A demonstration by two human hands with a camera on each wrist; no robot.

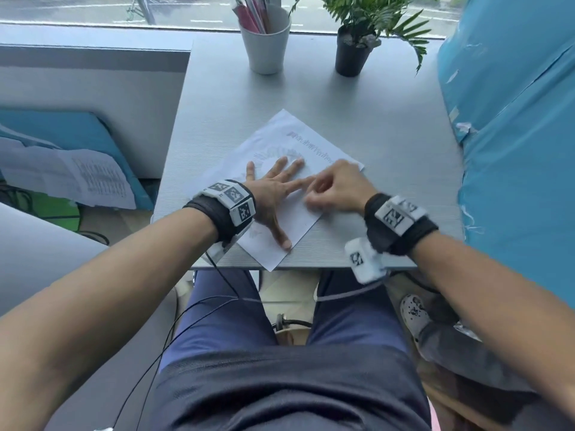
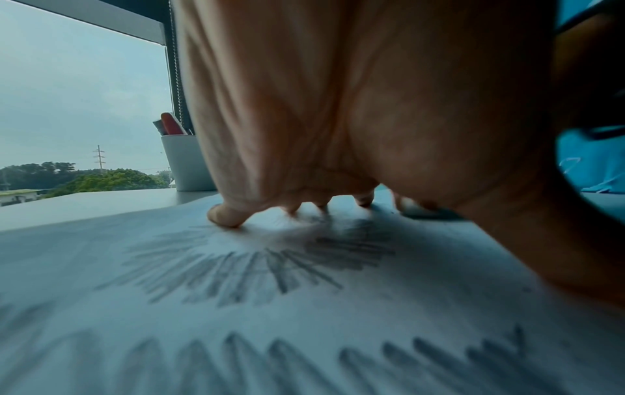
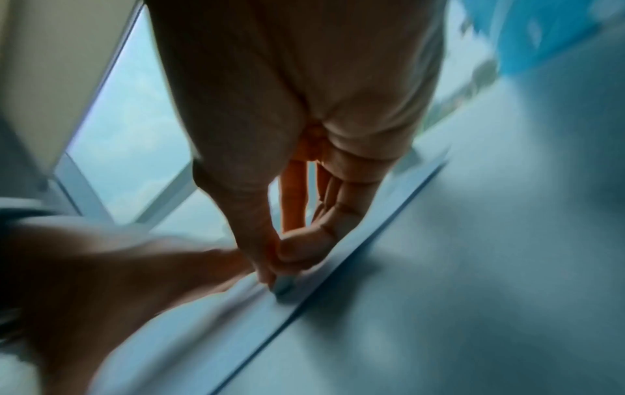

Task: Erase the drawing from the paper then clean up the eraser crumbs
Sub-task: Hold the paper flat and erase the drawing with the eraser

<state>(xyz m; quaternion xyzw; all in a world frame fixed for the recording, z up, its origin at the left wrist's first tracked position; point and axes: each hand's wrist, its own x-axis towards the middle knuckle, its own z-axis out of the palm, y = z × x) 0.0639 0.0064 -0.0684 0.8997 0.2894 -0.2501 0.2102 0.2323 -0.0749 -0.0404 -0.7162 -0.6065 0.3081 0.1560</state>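
Observation:
A white sheet of paper (image 1: 280,132) lies at an angle on the grey table (image 1: 389,135). Grey pencil shading, the drawing (image 2: 243,267), fans out across it, and it also shows faintly ahead of the fingers in the head view (image 1: 273,152). My left hand (image 1: 273,188) lies flat on the sheet with fingers spread, pressing it down. My right hand (image 1: 329,188), blurred by motion, is near the paper's right edge beside the left fingertips. Its thumb and forefinger pinch a small pale eraser (image 3: 283,288) against the paper.
A white cup of pens (image 1: 266,42) and a potted plant (image 1: 351,54) stand at the table's far edge. A blue wrapped bulk (image 1: 513,119) borders the right side. Loose printed sheets (image 1: 77,178) lie lower on the left. The paper's near corner overhangs the front edge (image 1: 311,266).

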